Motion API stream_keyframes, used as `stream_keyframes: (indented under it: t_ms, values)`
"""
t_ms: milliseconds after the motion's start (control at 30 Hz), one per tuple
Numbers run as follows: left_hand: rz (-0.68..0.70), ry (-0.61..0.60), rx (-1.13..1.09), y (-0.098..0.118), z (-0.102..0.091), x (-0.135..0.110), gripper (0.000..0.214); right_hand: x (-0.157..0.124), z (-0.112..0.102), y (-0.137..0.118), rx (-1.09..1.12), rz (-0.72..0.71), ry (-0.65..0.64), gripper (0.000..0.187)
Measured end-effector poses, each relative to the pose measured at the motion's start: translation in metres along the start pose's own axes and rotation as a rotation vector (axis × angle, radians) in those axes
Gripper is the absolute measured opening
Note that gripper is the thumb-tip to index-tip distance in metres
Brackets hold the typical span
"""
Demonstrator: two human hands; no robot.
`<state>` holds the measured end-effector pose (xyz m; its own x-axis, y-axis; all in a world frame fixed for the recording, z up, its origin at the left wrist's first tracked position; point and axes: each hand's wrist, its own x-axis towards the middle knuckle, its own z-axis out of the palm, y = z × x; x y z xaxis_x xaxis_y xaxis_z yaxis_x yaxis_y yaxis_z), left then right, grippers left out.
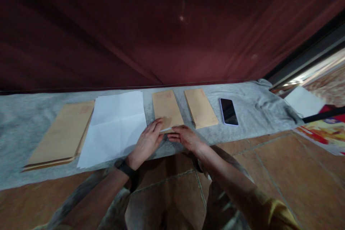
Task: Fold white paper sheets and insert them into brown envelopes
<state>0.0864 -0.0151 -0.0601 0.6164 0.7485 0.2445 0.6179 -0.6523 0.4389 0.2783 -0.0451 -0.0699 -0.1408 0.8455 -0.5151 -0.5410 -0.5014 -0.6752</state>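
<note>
One flat, rectangular brown paper envelope (165, 106) lies on a grey plush cloth (258, 106), a narrow white strip (166, 129) showing at its near end. The left hand (147, 139) grasps the near left corner, the right hand (186, 137) the near right. Rightward lie a small brown paper stack (201, 107) and a lavender-edged, black-screened phone (229, 111); leftward, white paper sheets (114, 125), then larger brown paper envelopes (61, 129).

Two hands (147, 140), one phone (229, 111), one wristband (125, 168), one stack of white sheets (117, 124) and brown envelopes (165, 106) in three separate places.
</note>
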Motion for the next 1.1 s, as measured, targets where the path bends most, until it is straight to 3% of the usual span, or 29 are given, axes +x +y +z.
stream_keyframes:
  t_ms: [267, 367, 467, 600, 700, 833, 1100]
  values:
    - [-0.066, 0.027, -0.167, -0.008, 0.005, -0.007, 0.064, -0.017, -0.003, -0.013, -0.396, 0.256, -0.217, 0.03]
    - [-0.06, 0.029, -0.218, -0.007, 0.002, -0.011, 0.063, -0.028, -0.005, -0.019, -0.508, 0.268, -0.322, 0.039]
    - [-0.08, 0.056, -0.207, -0.007, 0.0, -0.013, 0.056, -0.029, -0.012, -0.029, -0.599, 0.063, -0.299, 0.039]
    - [-0.078, 0.062, -0.048, -0.01, 0.0, -0.013, 0.052, -0.013, -0.024, -0.039, -0.908, -0.462, 0.061, 0.021]
    - [-0.021, 0.034, 0.072, -0.012, 0.0, -0.013, 0.051, -0.005, -0.029, -0.039, -1.255, -0.709, 0.148, 0.023]
    - [0.013, 0.025, 0.149, -0.013, -0.002, -0.013, 0.051, -0.005, -0.028, -0.034, -1.516, -0.759, 0.077, 0.029]
    - [0.071, -0.02, 0.254, -0.011, -0.005, -0.01, 0.048, -0.011, -0.024, -0.035, -1.667, -0.709, 0.07, 0.026]
